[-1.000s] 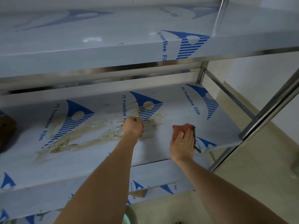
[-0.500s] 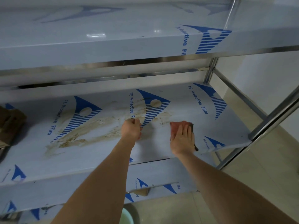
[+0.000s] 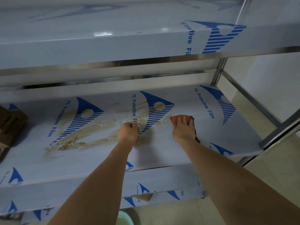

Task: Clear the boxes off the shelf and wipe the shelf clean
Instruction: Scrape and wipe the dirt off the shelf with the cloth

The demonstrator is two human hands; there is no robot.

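Note:
The middle shelf (image 3: pixel 211 140) of a steel rack is covered in blue-printed protective film and smeared with a brown stain (image 3: pixel 90 132) across its left and centre. My right hand (image 3: pixel 183 129) lies flat with straight fingers on a reddish-pink cloth (image 3: pixel 174 119), pressing it onto the shelf at the stain's right end. My left hand (image 3: pixel 129 133) rests on the shelf beside it with fingers curled in a loose fist, nothing visible in it. A brown cardboard box (image 3: pixel 11 124) sits at the shelf's far left edge, partly cut off.
An upper shelf (image 3: pixel 113 46) overhangs close above the working shelf. A lower shelf (image 3: pixel 81 190) juts out below. Steel posts (image 3: pixel 217 73) and a rail stand at the right. A pale green bucket (image 3: pixel 125 218) is on the tiled floor between my arms.
My right hand has slid the cloth farther back and left, toward the stain's right end. My left hand has stayed about where it was, its fist on the shelf.

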